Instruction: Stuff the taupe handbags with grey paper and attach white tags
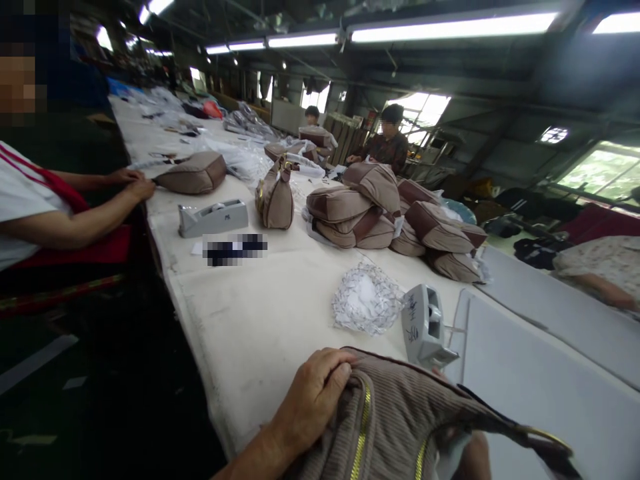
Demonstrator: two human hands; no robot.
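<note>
A brown corduroy handbag [395, 400] with yellow-toothed zippers fills the bottom of the view, tilted over the table's near end. My left hand [315, 393] is closed on its upper left corner, thumb lying over the edge. Beyond the bag's strap [493, 420], part of my right hand [475, 459] shows, blurred. What looks like its fingertips peeks over the bag's far edge; the bag hides the rest. Just past the bag stands a grey tape dispenser [425, 327] with dark writing. Beside that lies a crumpled ball of printed white paper [367, 299].
More brown bags [360, 207] are piled along the table's right side, and one stands upright [276, 200]. A second tape dispenser [214, 217] sits mid-table. At left, a co-worker's hands [135, 183] touch another bag [195, 173]. The table's left edge [187, 327] borders dark floor.
</note>
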